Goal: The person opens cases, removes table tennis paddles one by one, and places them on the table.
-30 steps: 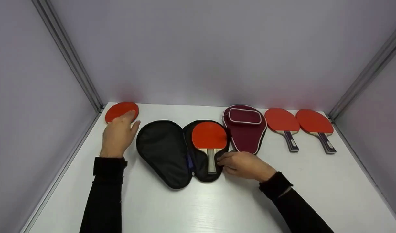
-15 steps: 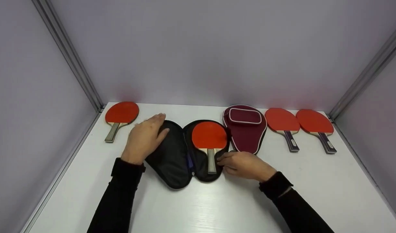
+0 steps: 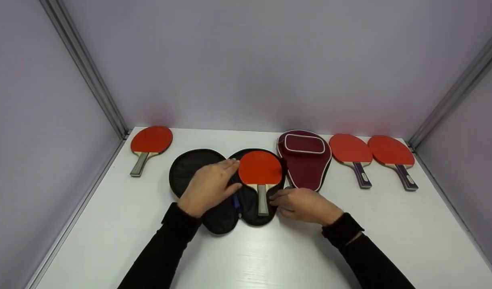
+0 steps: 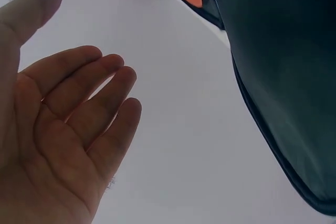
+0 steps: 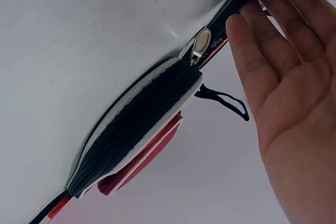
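Observation:
A black table tennis paddle case (image 3: 189,172) lies unfolded in the middle of the table, its two halves side by side. A red table tennis paddle (image 3: 260,166) rests in the right half, handle toward me. My left hand (image 3: 209,185) hovers over the left half, fingertips close to the paddle's left edge. In the left wrist view, the fingers of the left hand (image 4: 79,108) are loosely bent and hold nothing. My right hand (image 3: 304,205) has its fingertips on the case's right edge beside the handle. In the right wrist view, the right hand's (image 5: 289,77) fingers are mostly extended.
A maroon paddle case (image 3: 306,164) with white piping touches the black case's right side. Farther right lie two red paddles, one nearer (image 3: 351,148) and one by the corner (image 3: 390,150). Another red paddle (image 3: 151,139) lies at the back left. Walls enclose the table (image 3: 246,261).
My left hand has moved right, away from the back-left paddle and over the black case's left half. That paddle is now uncovered. My right hand has stayed in place.

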Motion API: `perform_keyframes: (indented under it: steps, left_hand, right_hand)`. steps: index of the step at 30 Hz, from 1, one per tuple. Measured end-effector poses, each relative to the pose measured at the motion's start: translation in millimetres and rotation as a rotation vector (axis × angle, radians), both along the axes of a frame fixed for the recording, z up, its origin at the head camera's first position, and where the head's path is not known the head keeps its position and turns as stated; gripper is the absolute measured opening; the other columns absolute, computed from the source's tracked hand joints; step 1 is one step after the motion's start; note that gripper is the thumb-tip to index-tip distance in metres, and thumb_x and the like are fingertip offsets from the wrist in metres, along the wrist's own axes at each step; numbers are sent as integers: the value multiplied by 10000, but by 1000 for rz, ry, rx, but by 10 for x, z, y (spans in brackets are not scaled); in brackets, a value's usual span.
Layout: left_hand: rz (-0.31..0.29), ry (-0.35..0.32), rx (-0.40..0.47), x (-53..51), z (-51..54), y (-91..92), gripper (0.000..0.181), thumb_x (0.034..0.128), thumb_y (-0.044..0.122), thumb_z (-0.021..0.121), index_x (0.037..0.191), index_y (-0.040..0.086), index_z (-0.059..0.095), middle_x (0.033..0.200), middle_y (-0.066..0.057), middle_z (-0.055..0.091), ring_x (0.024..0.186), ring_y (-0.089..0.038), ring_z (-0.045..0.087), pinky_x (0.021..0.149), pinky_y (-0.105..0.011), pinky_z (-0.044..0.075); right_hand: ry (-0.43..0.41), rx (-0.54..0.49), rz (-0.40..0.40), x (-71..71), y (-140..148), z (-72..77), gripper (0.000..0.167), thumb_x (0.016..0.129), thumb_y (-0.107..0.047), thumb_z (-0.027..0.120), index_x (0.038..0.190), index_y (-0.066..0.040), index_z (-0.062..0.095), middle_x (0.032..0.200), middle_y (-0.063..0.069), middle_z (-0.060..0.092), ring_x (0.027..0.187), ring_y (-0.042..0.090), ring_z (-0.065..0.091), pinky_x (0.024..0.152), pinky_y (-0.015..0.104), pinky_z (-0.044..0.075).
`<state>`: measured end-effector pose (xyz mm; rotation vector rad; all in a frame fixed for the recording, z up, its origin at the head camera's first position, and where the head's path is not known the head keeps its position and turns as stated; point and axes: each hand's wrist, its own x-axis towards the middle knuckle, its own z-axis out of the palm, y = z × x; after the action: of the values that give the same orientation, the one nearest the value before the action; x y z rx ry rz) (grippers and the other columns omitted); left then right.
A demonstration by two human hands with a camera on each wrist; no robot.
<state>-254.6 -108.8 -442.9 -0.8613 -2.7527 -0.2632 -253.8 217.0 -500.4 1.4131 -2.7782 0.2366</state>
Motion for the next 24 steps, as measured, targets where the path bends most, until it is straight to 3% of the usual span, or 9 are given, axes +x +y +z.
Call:
perform_keyframes:
  steps: [8, 16, 24]
  left_hand:
    - [-119, -30, -90, 136, -121, 294, 650, 1087, 441, 863, 1589, 52, 725, 1616, -128, 759, 1469, -288, 770, 1184, -464, 671]
    - [-157, -35, -214, 221, -284, 462, 737, 1027, 495, 922, 1605, 83, 721, 1608, -76, 772, 1443, -212, 781, 1174, -382, 672]
    - [-158, 74, -292, 276, -430, 629, 702, 936, 458, 1017, 1502, 122, 776, 1556, -10, 804, 1296, -164, 835, 1057, -320, 704]
  right_hand:
    - [-5, 4, -8, 5, -11, 4, 290, 1071, -119, 767, 1330, -113, 897, 1353, 35, 890, 1294, 216, 844, 1096, 429, 709]
    - [-26, 7, 4, 4, -29, -2, 302, 1078, -117, 763, 1352, -125, 891, 1367, 30, 889, 1314, 228, 838, 1126, 444, 697]
    - [-24, -5, 12, 9, -27, 0, 314, 1063, -104, 754, 1339, -146, 898, 1346, 8, 895, 1286, 209, 844, 1099, 431, 706]
